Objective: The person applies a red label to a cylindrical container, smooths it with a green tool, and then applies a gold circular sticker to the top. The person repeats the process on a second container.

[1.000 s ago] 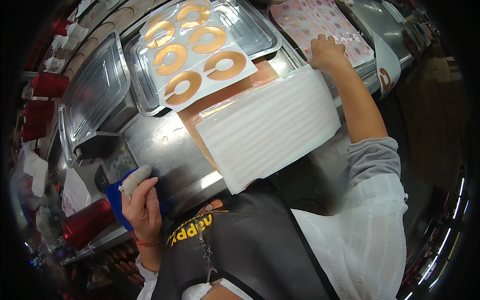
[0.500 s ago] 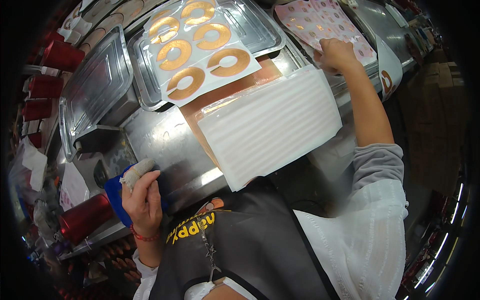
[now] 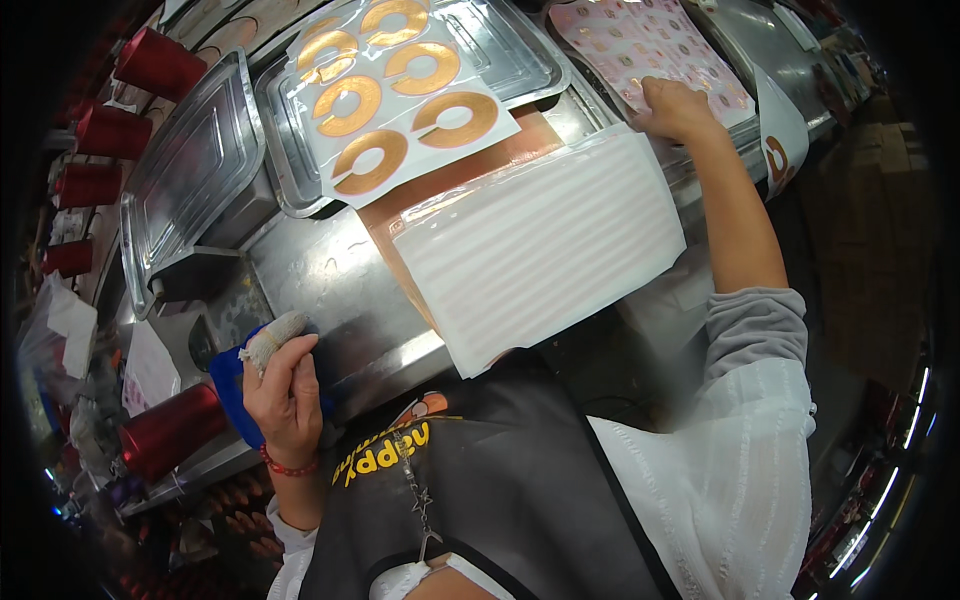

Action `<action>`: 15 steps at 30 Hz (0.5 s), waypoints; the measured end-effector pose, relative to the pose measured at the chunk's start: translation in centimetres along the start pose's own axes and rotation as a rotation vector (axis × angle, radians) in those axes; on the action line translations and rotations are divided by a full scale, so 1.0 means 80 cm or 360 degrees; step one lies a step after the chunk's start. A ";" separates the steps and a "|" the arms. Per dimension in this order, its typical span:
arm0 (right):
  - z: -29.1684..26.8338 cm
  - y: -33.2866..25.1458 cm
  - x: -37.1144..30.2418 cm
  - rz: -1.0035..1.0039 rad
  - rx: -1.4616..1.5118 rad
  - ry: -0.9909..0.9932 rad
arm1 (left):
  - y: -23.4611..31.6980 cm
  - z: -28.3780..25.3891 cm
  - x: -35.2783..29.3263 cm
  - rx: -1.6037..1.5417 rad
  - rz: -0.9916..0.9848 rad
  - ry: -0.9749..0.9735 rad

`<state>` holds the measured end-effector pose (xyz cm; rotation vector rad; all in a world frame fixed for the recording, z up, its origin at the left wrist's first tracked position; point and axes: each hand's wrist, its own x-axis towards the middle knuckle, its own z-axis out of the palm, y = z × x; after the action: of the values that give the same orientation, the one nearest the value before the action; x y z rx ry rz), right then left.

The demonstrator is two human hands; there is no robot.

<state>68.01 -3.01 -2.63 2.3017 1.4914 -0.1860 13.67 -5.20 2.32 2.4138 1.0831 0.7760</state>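
My left hand (image 3: 285, 400) hovers by the bench's front edge, fingers loosely bent and apart, holding nothing visible. A grey cloth wrap (image 3: 275, 338) covers one finger, and a blue thing (image 3: 237, 398) sits behind the hand. My right hand (image 3: 682, 110) is closed over the lower left edge of a pink sticker sheet (image 3: 625, 50); its fingertips are hidden, so what it pinches cannot be told. Just left of it lies a translucent white striped sheet (image 3: 545, 250) on a brown-orange board (image 3: 408, 278). Beyond is a sheet of gold ring-shaped stickers (image 3: 408, 108).
Metal trays (image 3: 500, 50) lie under the gold stickers, and another tray (image 3: 190, 165) leans at the left. Several red cups (image 3: 113, 130) line the far left; one red cup (image 3: 172, 432) lies nearer. A curled white sheet (image 3: 783, 130) hangs off the bench's right side.
The row of red cups at the far left has shifted away, toward the top. My right hand has turned slightly at nearly the same spot. My left hand has barely moved.
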 end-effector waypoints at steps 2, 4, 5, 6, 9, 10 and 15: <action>-0.004 0.004 -0.004 0.0011 -0.0021 0.0011 | 0.001 0.000 0.000 0.0003 -0.0004 -0.0001; -0.006 0.004 -0.010 0.0001 -0.0009 0.0110 | 0.001 0.000 0.000 0.0006 -0.0021 -0.0005; -0.007 0.005 -0.011 -0.0004 -0.0002 0.0160 | 0.001 0.001 0.000 0.0004 -0.0021 -0.0009; -0.008 0.012 -0.008 -0.0051 -0.0003 0.0199 | 0.001 0.001 0.000 0.0003 -0.0021 -0.0012; -0.017 0.036 0.001 -0.0167 0.0011 0.0321 | 0.003 -0.001 0.002 0.0010 0.0001 -0.0017; -0.031 0.038 -0.001 -0.0191 0.0025 0.0361 | 0.004 -0.001 0.002 0.0017 0.0008 -0.0014; -0.066 0.091 0.011 -0.0436 0.0204 0.0606 | 0.010 -0.003 0.018 0.0008 0.0122 -0.0025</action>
<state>74.39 -2.82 3.76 2.3146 2.0386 0.0932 14.73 -4.57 3.42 2.4741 0.9930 0.7785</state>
